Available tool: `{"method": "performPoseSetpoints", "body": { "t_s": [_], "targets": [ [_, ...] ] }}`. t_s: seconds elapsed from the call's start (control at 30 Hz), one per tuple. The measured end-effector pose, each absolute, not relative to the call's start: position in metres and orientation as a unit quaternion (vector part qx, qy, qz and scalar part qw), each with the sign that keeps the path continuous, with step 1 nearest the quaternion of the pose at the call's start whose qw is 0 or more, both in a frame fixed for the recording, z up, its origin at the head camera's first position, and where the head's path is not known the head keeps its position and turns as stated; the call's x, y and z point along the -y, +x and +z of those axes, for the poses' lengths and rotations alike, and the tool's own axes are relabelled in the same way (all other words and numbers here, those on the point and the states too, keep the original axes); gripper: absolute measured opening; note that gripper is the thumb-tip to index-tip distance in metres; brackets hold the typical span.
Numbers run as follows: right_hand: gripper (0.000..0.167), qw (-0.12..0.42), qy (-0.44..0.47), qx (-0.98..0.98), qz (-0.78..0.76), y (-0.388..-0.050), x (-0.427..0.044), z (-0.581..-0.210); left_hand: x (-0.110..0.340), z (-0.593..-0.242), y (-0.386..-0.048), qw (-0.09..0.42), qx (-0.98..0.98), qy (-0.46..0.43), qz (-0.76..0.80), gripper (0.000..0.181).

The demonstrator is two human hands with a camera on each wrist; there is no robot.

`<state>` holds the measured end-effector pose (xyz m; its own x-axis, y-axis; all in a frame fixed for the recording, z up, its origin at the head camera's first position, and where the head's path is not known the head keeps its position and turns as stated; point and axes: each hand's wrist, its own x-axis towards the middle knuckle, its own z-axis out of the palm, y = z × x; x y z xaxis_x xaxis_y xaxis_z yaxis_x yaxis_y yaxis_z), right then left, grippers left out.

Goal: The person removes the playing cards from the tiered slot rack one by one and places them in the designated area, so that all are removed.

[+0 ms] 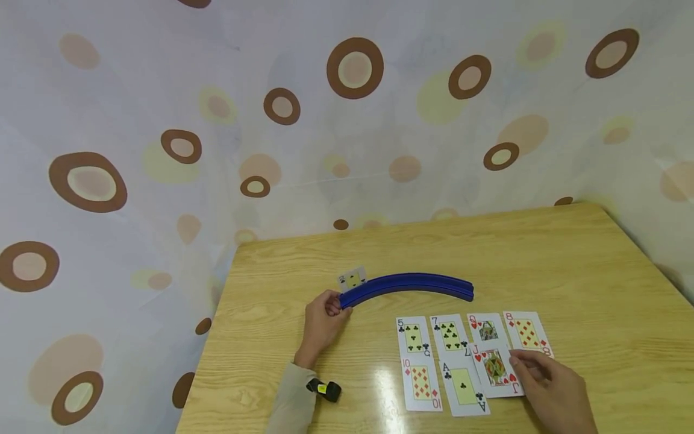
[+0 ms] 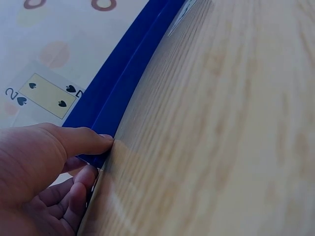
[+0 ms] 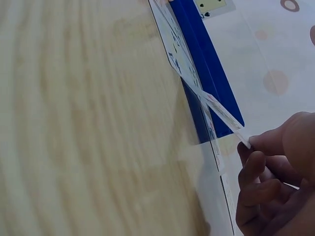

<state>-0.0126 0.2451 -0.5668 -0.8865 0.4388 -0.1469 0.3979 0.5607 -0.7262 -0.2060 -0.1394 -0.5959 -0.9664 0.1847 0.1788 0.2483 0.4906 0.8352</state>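
My left hand (image 1: 321, 325) pinches the left end of a curved blue card holder (image 1: 408, 282); the thumb lies on its front in the left wrist view. A spade card (image 2: 47, 96) stands in the holder's left end. Over the lower row of face-up cards, my right hand (image 1: 554, 386) pinches the right edge of the jack of hearts (image 1: 494, 369). That card shows nearly edge-on and tilted in the right wrist view, its edge between thumb (image 3: 268, 141) and fingers. It overlaps the queen of hearts (image 1: 487, 329) and the ace of clubs (image 1: 464, 387) in the head view.
Beside these lie the five of clubs (image 1: 413, 337), seven of clubs (image 1: 449, 336), eight of diamonds (image 1: 526, 333) and ten of diamonds (image 1: 421, 384). All rest on a wooden table (image 1: 260, 337). A patterned wall covering (image 1: 303, 150) rises behind the table's far edge.
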Motion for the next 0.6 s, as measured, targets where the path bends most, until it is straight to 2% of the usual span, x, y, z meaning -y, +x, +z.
{"method": "performPoseSetpoints", "body": {
  "t_s": [0.2,0.4,0.6],
  "targets": [
    [0.038,-0.026,-0.268,0.873,0.407,-0.009,-0.249,-0.57,0.14,-0.598,-0.203,0.029,0.863,-0.12,-0.489,0.028],
    [0.034,-0.031,-0.252,0.882,0.398,-0.003,-0.254,-0.57,0.139,-0.598,-0.204,0.033,0.862,-0.124,-0.491,0.028],
    [0.042,-0.067,-0.252,0.879,0.399,0.001,-0.263,-0.572,0.138,-0.597,-0.206,0.031,0.863,-0.12,-0.491,0.028]
  ]
}}
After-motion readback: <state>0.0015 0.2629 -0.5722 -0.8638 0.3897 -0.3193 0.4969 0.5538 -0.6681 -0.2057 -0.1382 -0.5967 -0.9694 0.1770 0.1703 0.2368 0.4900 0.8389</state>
